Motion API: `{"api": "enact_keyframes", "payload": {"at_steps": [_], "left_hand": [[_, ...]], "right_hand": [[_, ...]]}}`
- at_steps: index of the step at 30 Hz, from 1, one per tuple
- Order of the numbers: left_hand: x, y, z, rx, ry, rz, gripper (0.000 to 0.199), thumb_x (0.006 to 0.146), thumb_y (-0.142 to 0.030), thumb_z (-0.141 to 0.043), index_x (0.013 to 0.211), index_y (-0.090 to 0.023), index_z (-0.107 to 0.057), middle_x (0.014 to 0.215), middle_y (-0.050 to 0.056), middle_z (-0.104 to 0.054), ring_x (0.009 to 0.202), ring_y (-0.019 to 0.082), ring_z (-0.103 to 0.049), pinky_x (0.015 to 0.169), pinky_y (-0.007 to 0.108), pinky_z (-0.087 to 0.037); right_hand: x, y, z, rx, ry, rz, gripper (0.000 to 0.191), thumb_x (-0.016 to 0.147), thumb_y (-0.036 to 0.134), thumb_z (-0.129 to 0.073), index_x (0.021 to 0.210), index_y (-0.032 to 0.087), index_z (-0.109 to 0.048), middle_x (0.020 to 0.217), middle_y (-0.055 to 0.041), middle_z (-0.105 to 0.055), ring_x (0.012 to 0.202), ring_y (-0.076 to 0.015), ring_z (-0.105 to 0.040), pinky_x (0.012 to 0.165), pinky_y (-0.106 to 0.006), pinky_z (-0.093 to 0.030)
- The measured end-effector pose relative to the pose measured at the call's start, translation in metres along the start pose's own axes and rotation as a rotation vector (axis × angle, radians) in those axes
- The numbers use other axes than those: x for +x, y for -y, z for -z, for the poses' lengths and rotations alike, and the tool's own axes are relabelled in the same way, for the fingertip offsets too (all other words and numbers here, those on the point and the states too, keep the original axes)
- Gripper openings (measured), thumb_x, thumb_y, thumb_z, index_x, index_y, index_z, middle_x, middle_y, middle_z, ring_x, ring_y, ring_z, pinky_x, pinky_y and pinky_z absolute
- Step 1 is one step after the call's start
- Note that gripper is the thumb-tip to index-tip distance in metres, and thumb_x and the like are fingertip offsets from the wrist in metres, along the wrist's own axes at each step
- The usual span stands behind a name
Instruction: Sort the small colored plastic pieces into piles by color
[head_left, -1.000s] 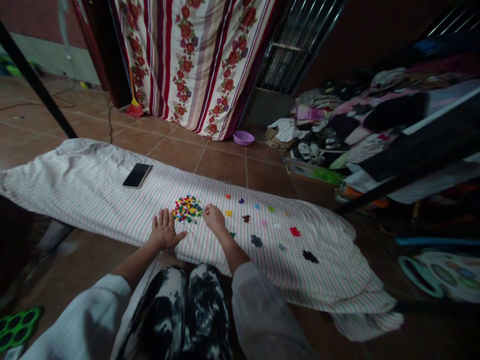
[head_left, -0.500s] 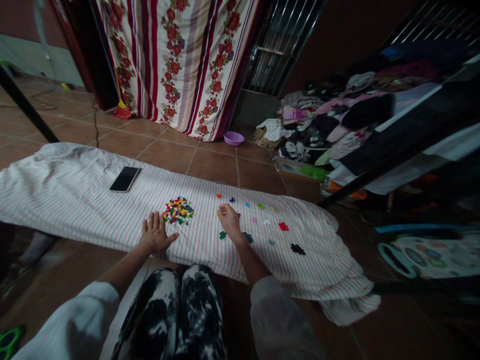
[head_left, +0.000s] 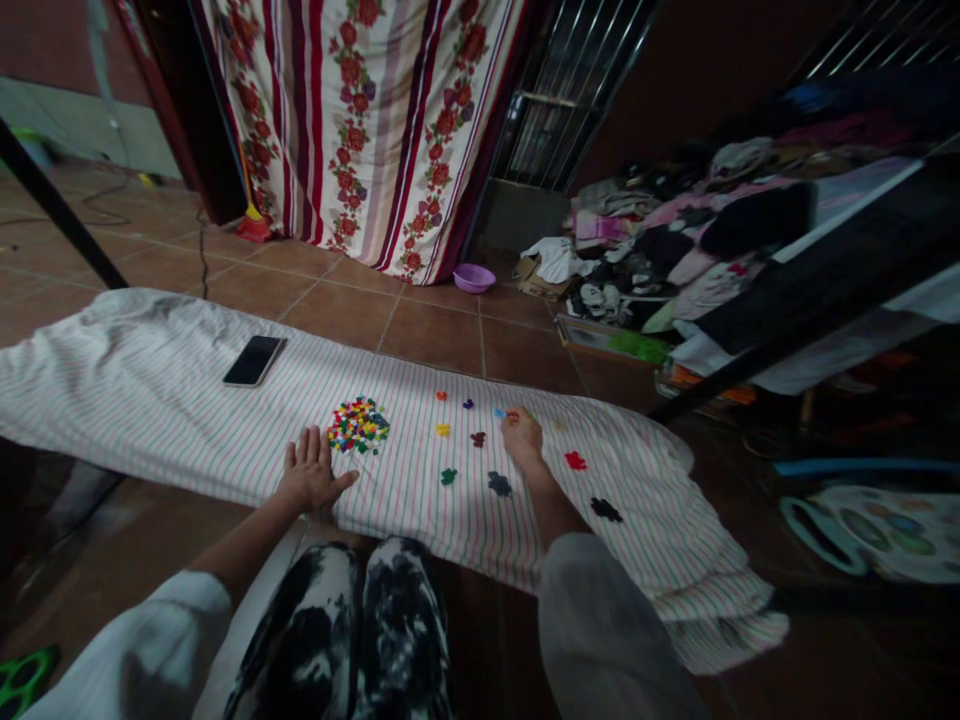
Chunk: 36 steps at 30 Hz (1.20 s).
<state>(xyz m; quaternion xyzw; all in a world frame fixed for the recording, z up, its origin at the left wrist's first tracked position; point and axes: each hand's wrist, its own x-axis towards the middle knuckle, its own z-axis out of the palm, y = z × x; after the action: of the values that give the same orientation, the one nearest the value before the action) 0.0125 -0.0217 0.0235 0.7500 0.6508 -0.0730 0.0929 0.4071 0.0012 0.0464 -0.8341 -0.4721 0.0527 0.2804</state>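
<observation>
On the striped cloth (head_left: 300, 440) lies a mixed pile of small coloured pieces (head_left: 358, 425). My left hand (head_left: 309, 475) rests flat beside the pile's near edge, fingers spread. Right of the pile are small single-colour groups: orange, purple, yellow (head_left: 442, 430), brown (head_left: 478, 439), green (head_left: 448, 476), dark grey (head_left: 499, 484), red (head_left: 575, 460) and black (head_left: 606, 509). With its fingers pinched, my right hand (head_left: 522, 436) is at the light blue group (head_left: 500, 412). Whatever lies between those fingertips is too small to make out. My right hand and forearm cover part of the cloth.
A phone (head_left: 255, 360) lies on the cloth at the left. Beyond the cloth, a purple basin (head_left: 474, 278) and a red broom (head_left: 253, 225) stand on the tiled floor by a floral curtain (head_left: 390, 130). Heaped clothes (head_left: 675, 230) and dark metal bars are at the right.
My right hand has moved right, from near the yellow group to the light blue group, uncovering the yellow and brown pieces. My left hand stays flat in place. The view has shifted slightly.
</observation>
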Motion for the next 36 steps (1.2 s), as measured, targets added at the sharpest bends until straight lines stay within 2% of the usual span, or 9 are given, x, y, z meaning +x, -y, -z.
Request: {"api": "enact_keyframes", "payload": {"at_steps": [7, 16, 29, 36], "left_hand": [[-0.002, -0.001, 0.003, -0.005, 0.023, 0.007, 0.105, 0.075, -0.076, -0.020, 0.144, 0.002, -0.007, 0.154, 0.021, -0.003, 0.143, 0.034, 0.002, 0.114, 0.051, -0.008], [-0.003, -0.001, 0.004, -0.004, 0.016, 0.003, 0.104, 0.075, -0.076, -0.021, 0.144, 0.002, -0.009, 0.154, 0.021, -0.003, 0.143, 0.034, 0.000, 0.114, 0.051, -0.009], [-0.002, -0.001, 0.002, -0.017, -0.006, -0.005, 0.106, 0.074, -0.077, -0.019, 0.144, 0.002, -0.010, 0.154, 0.022, -0.006, 0.143, 0.034, -0.001, 0.114, 0.051, -0.007], [-0.003, -0.002, 0.006, -0.024, 0.012, 0.000, 0.105, 0.074, -0.077, -0.019, 0.144, 0.002, -0.011, 0.154, 0.021, -0.006, 0.143, 0.034, -0.002, 0.113, 0.050, -0.008]], "right_hand": [[0.018, 0.002, 0.001, -0.118, 0.038, -0.038, 0.032, 0.082, 0.014, -0.044, 0.101, 0.017, -0.069, 0.094, -0.0093, -0.070, 0.087, -0.0192, -0.063, 0.076, -0.026, -0.044], [0.032, 0.002, -0.006, -0.195, 0.112, -0.067, 0.032, 0.084, 0.016, -0.046, 0.105, 0.017, -0.069, 0.096, -0.0098, -0.070, 0.088, -0.0171, -0.064, 0.077, -0.024, -0.044], [0.028, -0.002, -0.008, -0.266, 0.167, 0.040, 0.038, 0.084, 0.013, -0.042, 0.109, 0.017, -0.069, 0.104, -0.0111, -0.069, 0.097, -0.0194, -0.063, 0.083, -0.024, -0.044], [0.030, -0.002, -0.004, -0.264, 0.200, 0.047, 0.039, 0.083, 0.011, -0.041, 0.111, 0.017, -0.068, 0.108, -0.0103, -0.069, 0.099, -0.0187, -0.063, 0.084, -0.023, -0.044]]}}
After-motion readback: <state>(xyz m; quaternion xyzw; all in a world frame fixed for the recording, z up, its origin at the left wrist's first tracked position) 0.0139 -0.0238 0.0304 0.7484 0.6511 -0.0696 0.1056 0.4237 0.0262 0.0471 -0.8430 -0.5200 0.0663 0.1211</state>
